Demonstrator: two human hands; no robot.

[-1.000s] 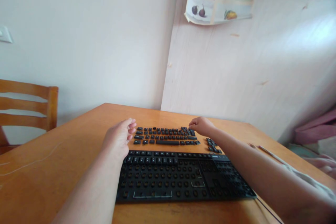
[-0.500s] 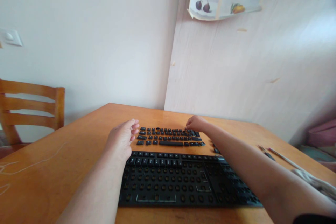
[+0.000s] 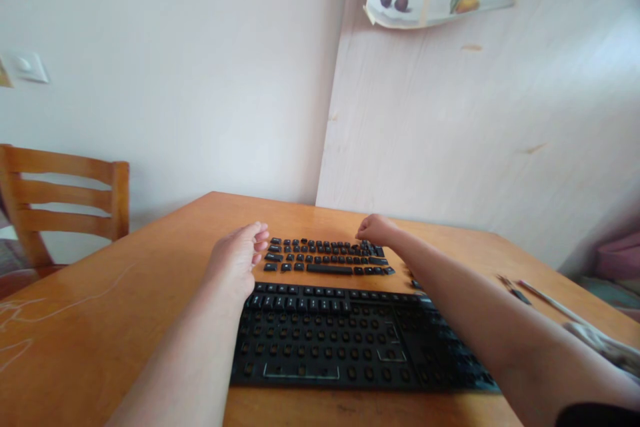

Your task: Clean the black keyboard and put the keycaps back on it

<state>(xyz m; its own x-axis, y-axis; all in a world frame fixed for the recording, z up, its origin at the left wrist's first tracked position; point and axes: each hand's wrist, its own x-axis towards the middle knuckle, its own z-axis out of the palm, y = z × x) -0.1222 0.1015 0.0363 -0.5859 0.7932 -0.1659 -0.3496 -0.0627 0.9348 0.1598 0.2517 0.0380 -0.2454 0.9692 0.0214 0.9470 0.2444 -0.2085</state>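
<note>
My left hand (image 3: 241, 250) hovers by the left end of several rows of loose black keycaps (image 3: 329, 269), its fingers loosely curled and nothing seen in them. At the far right of those rows, my right hand (image 3: 379, 229) has its fingertips pinched together just above the top row. Whatever sits between them is too small to make out. Nearer to me lies a black keyboard (image 3: 320, 333). Keycaps fill its top two rows in part, while bare key sockets show across the rows below. My right forearm covers its right end.
The wooden table (image 3: 165, 320) meets the wall behind. White thread (image 3: 100, 295) lies on the left. Toward the right are a small dark-handled tool (image 3: 517, 292), a thin stick (image 3: 547, 300) and a crumpled cloth (image 3: 597, 343). A wooden chair (image 3: 65, 193) stands at the left.
My right hand has shifted a little left along the top row of loose keycaps, its fingers still pinched. My left hand keeps its place beside them. The camera view has turned slightly.
</note>
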